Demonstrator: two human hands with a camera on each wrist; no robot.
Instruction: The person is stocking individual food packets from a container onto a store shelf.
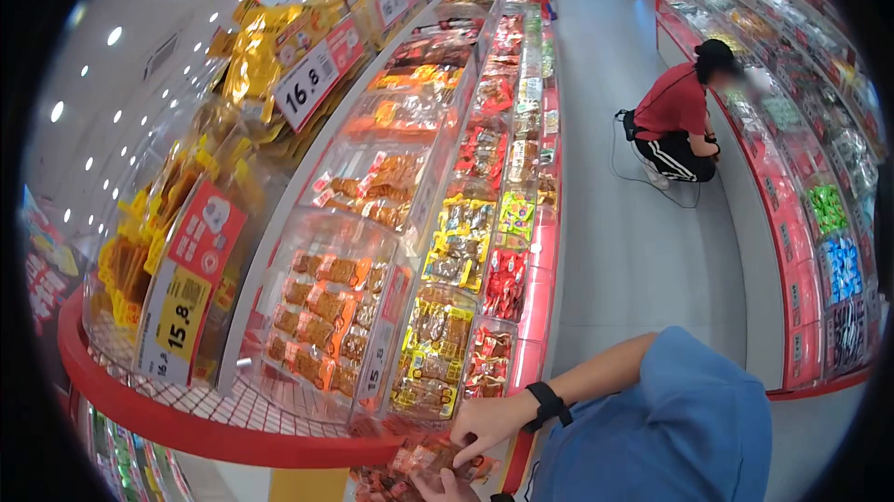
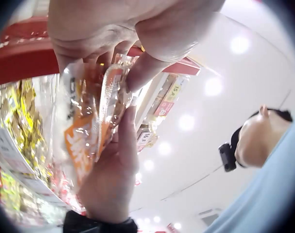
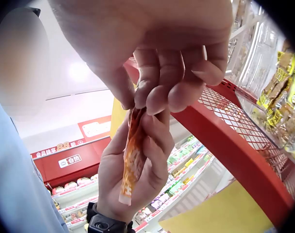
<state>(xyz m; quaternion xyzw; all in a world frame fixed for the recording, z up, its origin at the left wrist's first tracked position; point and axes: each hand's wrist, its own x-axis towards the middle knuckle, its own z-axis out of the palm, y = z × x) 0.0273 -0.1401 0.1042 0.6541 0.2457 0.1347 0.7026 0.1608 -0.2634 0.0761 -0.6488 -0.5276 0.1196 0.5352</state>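
Both hands meet low in the head view, over a clear and orange snack packet (image 2: 82,138) with printed lettering. My left hand (image 1: 449,487) holds it from below; in the right wrist view its fingers curl round the packet, which shows nearly edge-on. The fingertips of my right hand (image 1: 492,422) pinch its upper end there. Black bands circle both wrists. More reddish-brown wrapped snacks (image 1: 377,483) lie beside the hands in the head view, partly hidden. The red rim (image 1: 279,451) of the display stand runs close by the hands.
Clear bins of wrapped snacks (image 1: 321,316) and price signs (image 1: 177,320) line the stand. Across the grey aisle floor (image 1: 605,176), a person in a red shirt (image 1: 675,106) crouches by another shelf row (image 1: 792,251). A yellow panel (image 3: 220,211) hangs under the red rim.
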